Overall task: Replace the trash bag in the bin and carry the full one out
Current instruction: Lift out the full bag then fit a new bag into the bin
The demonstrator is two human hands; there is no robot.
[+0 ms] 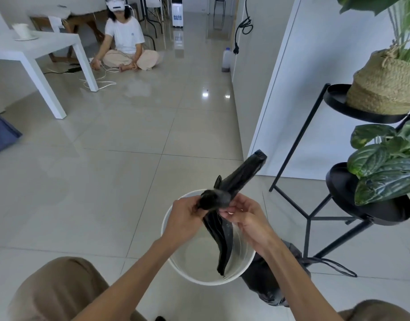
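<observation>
Item, nearest: my knees in tan trousers at the bottom corners, both forearms reaching forward over the work. Item: my left hand (184, 213), fingers closed around the bunched end of a fresh black trash bag (219, 218); my right hand (246, 215), fingertips pinched on the same bag just beside the left, apparently working its folded layers apart. Item: the bag itself, unopened, one flat tail hanging down into the bin, the other end sticking up and away toward the wall. Item: white round bin (176, 262) on the tiled floor directly below my hands, unlined, nothing visible inside except the hanging tail. Item: full black bag (265, 283), lying on the floor touching the bin's right side, its drawstring trailing under the black plant stand (308, 228). Judged status: old bag out; new bag to be opened, seated and folded over the rim; full one not yet carried out. Item, far: a person seated on the floor (127, 42) beside a white table (46, 47).
</observation>
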